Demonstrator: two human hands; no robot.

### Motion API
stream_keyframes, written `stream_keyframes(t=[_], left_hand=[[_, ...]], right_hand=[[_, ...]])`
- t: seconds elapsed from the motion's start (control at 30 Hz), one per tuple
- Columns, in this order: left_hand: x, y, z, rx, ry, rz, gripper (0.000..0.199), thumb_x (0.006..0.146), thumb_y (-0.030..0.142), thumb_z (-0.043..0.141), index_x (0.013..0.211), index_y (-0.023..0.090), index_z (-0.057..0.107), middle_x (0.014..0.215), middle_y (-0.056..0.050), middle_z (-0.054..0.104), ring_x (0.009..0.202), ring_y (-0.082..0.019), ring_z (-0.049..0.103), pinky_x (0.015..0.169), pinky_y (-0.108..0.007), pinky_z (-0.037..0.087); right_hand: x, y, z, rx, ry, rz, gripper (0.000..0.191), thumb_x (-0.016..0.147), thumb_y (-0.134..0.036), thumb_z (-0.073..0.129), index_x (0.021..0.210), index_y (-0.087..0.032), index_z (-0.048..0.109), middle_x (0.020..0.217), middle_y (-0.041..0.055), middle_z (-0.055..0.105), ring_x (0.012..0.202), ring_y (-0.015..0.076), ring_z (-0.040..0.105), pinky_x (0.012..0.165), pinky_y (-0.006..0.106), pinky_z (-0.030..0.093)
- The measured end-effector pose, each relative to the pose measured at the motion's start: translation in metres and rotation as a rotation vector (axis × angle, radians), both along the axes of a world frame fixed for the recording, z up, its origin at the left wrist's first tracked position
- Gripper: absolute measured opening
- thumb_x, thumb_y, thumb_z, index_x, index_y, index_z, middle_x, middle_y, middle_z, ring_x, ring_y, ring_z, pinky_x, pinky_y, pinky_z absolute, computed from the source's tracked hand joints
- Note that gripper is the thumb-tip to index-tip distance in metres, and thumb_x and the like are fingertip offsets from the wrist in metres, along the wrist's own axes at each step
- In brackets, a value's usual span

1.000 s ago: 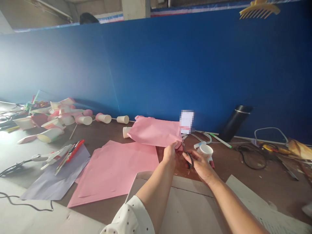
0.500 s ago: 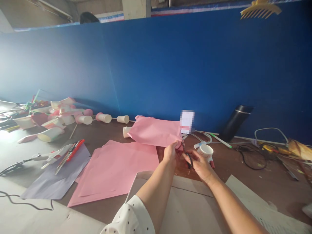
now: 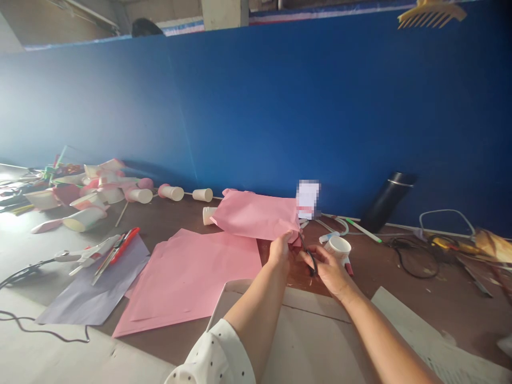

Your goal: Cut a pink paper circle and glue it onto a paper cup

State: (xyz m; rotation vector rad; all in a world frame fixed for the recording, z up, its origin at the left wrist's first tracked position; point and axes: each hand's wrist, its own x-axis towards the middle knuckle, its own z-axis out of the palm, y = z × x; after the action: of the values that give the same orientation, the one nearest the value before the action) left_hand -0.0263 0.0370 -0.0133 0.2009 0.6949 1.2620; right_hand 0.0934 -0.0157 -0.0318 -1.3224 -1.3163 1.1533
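Pink paper [image 3: 256, 216], black-handled scissors [image 3: 311, 261]

Daylight-like glare pours in from the left, washing out that side; the blue partition [image 3: 280, 106] darkens rightward. Edges look stretched, and fine detail seems soft, perhaps from blur.

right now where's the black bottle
In the head view, the black bottle is on the right, against the blue panel, just behind the green-tipped pen and farther right than the upright cup.
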Motion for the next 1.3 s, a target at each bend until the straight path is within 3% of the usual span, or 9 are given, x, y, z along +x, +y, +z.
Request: stream_keyframes(t=[0.47,0.7,1.3], left_hand=[[-0.001,0.001,-0.002,0.062,-0.007,-0.007,0.014,0.078,0.014,0.061,0.089,0.006,0.064,0.08,-0.013,0.068,0.063,-0.016,0.063,0.056,-0.024,0.049],[-0.002,0.001,-0.003,0.044,0.014,-0.011,0.016,0.078,0.016,0.061,0.089,0.006,0.065,0.08,-0.012,0.068,0.06,-0.015,0.062,0.054,-0.024,0.048],[-0.003,-0.002,0.002,0.033,0.004,-0.001,0.012,0.079,0.014,0.058,0.084,0.006,0.066,0.077,-0.012,0.068,0.065,-0.017,0.064,0.056,-0.025,0.051]], right_hand=[[-0.001,-0.003,0.007,-0.001,-0.007,-0.009,0.029,0.073,-0.049,0.072,0.088,-0.026,0.063,0.063,-0.0024,0.059,0.055,0.0131,0.053,0.049,0.024,0.036],[0.001,0.0,0.004,0.003,-0.002,-0.018,0.033,0.07,-0.053,0.072,0.088,-0.026,0.064,0.062,-0.0015,0.059,0.055,0.0147,0.054,0.048,0.025,0.037],[-0.002,-0.005,0.015,-0.032,0.056,-0.004,0.032,0.068,-0.052,0.075,0.082,-0.026,0.064,0.063,-0.0015,0.059,0.053,0.0128,0.053,0.046,0.025,0.035]])
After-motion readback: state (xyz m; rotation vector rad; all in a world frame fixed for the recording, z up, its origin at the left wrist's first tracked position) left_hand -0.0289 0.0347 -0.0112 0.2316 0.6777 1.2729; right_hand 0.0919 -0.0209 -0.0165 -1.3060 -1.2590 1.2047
